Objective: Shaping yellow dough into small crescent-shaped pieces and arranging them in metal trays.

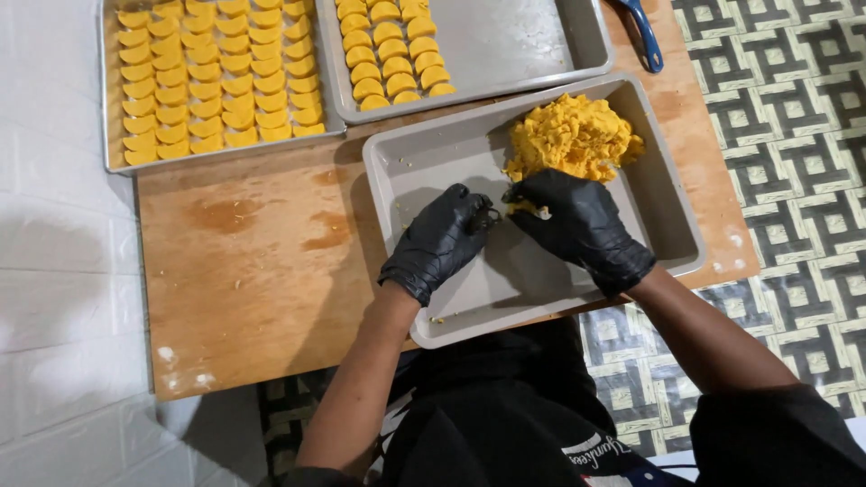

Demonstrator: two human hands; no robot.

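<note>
Dough heap (572, 137) in near tray (469, 298), two filled trays (505, 63) behind (perhaps touching)

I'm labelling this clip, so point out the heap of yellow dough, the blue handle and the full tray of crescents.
heap of yellow dough (572, 137), head view, middle of the heap.
blue handle (644, 41), head view, mid-shaft.
full tray of crescents (109, 108), head view, left rim.
</note>
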